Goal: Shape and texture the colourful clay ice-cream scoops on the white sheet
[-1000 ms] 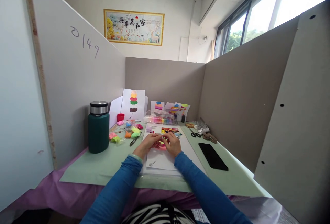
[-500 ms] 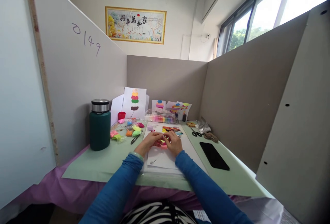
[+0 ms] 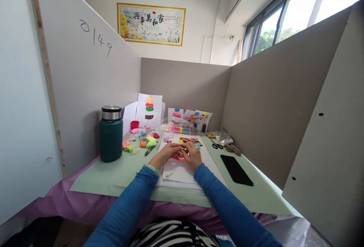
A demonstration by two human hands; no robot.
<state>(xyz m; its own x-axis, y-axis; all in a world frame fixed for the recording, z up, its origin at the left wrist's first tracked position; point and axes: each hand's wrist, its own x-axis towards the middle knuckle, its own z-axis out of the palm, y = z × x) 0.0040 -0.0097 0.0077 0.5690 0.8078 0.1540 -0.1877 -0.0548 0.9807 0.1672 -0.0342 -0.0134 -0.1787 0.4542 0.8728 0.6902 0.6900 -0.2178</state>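
Observation:
Over a white sheet of paper [image 3: 182, 175], my left hand [image 3: 167, 153] and my right hand [image 3: 192, 154] meet at the fingertips. The fingers of both are bent and pinched together; whatever lies between them is too small and hidden to name. Just below the fingers, a pink patch [image 3: 180, 160] with a little yellow shows on the paper, partly covered by my hands. A small dark drawing [image 3: 168, 175] marks the sheet's lower left. Beyond my fingers lies a printed colourful picture [image 3: 190, 141].
On the left stand a green bottle [image 3: 110, 135], bags of coloured clay [image 3: 143, 143], a red cup [image 3: 134, 124] and a pen [image 3: 149, 150]. To the right lie a black phone [image 3: 236, 169] and scissors [image 3: 217, 146]. A clear case of colours [image 3: 179, 128] and a painted card [image 3: 149, 110] are behind.
The view has tilted and shifted slightly. My hands stay together over the paper, with only small shifts of the fingers.

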